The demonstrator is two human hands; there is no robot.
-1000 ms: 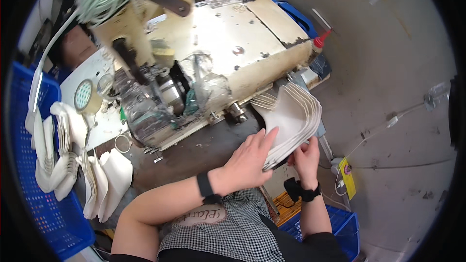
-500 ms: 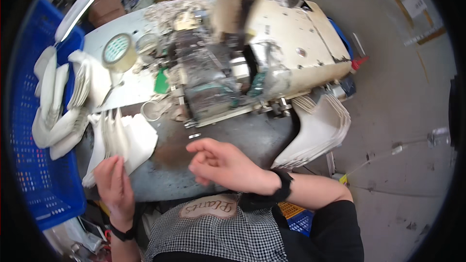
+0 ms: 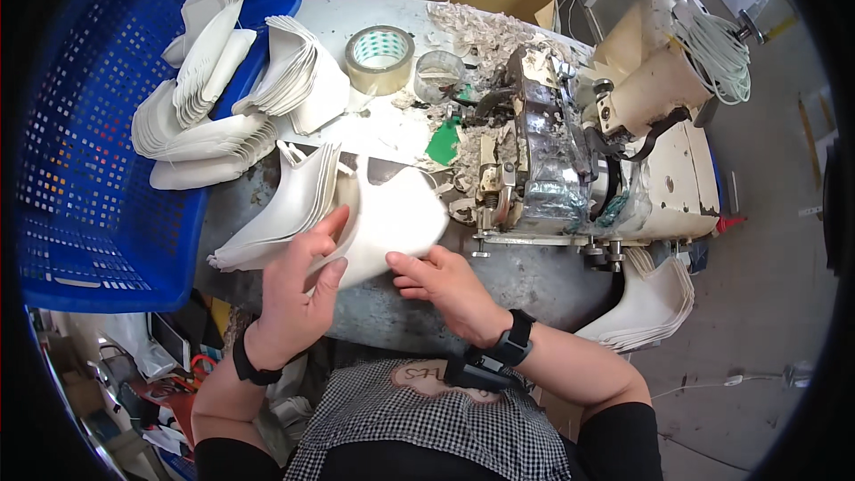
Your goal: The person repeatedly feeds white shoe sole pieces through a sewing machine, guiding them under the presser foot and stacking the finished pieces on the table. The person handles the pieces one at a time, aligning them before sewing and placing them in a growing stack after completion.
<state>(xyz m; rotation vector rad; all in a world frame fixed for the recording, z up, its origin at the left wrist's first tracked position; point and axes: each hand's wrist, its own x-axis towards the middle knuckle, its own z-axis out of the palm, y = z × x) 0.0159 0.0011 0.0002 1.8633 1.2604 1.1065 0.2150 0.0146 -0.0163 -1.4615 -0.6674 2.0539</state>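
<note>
A white, curved, flat-cut piece [image 3: 393, 224], leather-like in look, is held up between my two hands. My left hand [image 3: 301, 292] has its thumb and fingers around the piece's left edge. At the lower right edge, my right hand [image 3: 450, 292] pinches the piece between thumb and fingers. Directly left of it, a stack of similar white pieces [image 3: 283, 212] lies on the metal worktop, close to my left fingertips. Part of the left fingers is hidden by the piece.
A grimy machine [image 3: 561, 151] with metal knobs stands right of centre, scraps heaped behind it. More white pieces [image 3: 646, 298] hang at its front right. A blue basket [image 3: 85, 205] with white stacks is at left. A tape roll [image 3: 380, 60] sits farther back.
The view has swung left, so the worktop appears farther right. Both hands, holding nothing before, now grip a white piece lifted beside the stack.
</note>
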